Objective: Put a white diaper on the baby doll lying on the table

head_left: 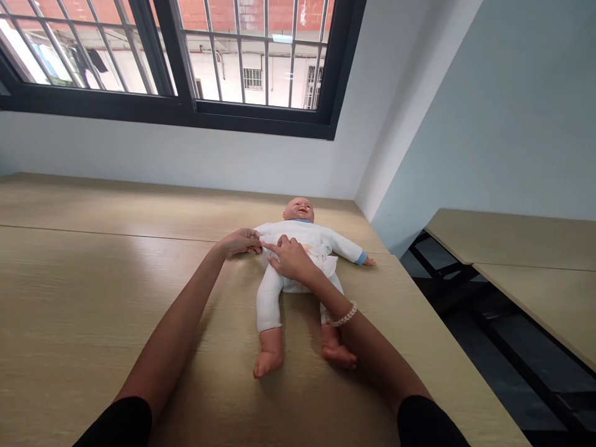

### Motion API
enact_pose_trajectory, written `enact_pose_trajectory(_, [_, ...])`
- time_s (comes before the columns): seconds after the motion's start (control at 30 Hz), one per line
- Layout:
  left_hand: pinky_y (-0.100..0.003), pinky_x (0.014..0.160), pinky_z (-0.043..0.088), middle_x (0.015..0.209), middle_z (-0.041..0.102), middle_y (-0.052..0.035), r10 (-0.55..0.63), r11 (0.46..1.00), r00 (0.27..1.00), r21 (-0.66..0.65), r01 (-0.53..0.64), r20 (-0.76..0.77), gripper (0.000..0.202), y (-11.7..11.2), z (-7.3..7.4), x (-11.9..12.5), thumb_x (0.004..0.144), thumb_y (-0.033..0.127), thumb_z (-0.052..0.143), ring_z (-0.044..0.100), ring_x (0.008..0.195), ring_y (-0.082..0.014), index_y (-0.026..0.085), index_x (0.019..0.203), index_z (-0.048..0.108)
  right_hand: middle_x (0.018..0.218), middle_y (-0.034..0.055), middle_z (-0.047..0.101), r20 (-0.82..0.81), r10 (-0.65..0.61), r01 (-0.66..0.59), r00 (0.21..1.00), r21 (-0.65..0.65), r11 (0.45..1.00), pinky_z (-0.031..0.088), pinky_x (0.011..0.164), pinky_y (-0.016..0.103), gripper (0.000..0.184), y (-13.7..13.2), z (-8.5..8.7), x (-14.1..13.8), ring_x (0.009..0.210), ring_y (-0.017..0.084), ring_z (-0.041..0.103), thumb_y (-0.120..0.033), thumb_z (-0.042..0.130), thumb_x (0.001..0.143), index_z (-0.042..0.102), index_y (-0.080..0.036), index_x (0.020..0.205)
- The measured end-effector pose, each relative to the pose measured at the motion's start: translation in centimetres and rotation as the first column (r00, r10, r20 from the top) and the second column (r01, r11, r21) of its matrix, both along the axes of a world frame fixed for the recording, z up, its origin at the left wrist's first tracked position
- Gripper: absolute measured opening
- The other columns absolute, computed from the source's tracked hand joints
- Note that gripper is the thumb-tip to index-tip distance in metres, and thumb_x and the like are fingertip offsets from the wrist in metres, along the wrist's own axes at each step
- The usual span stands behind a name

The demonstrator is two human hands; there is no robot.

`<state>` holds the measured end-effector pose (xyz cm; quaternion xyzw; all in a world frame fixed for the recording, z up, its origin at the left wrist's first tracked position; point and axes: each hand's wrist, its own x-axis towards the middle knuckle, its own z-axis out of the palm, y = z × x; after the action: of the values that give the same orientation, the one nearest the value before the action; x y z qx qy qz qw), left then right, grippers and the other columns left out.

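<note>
On the counter (93, 292), your left hand (239, 242) pinches the baby doll's (298, 209) white bodysuit (316, 239); your open right hand (291, 257) presses its front.

and here's the baby doll (311, 239) laid out on the wooden desk (93, 298), feet toward us, head toward the wall (139, 155), the window (186, 56) above at upper left, and a second desk (526, 267) over at far right!
</note>
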<state>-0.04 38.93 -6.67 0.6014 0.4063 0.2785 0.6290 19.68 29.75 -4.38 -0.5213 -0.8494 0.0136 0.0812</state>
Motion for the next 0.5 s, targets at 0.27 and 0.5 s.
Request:
enact_pose_trajectory(0.27, [-0.02,0.052,0.042,0.061,0.067,-0.0039,0.149,0.981,0.976,0.15,-0.126,-0.156,0.038,-0.5,1.3,0.0,0.061,0.042,0.087,0.063,0.06,-0.015,0.016,0.068,0.059,0.129,0.0161,0.051,0.009,0.003,-0.003,1.0,-0.003,1.0,0.041,0.1,0.042,0.043,0.5,0.1,0.3,0.113,0.032,0.049,-0.035,0.046,0.097,0.059,-0.012,0.131])
enact_pose_trajectory(0.5, [-0.023,0.058,0.045,0.063,0.066,-0.0032,0.162,0.975,0.963,0.183,-0.124,-0.215,0.043,-1.2,3.6,-0.6,0.054,0.044,0.087,0.064,0.066,-0.0165,0.016,0.066,0.057,0.129,0.0154,0.052,-0.02,0.0,0.0,1.0,-0.005,1.0,0.041,0.101,0.04,0.045,0.5,0.0,0.4,0.114,0.03,0.048,-0.035,0.048,0.097,0.054,-0.014,0.136])
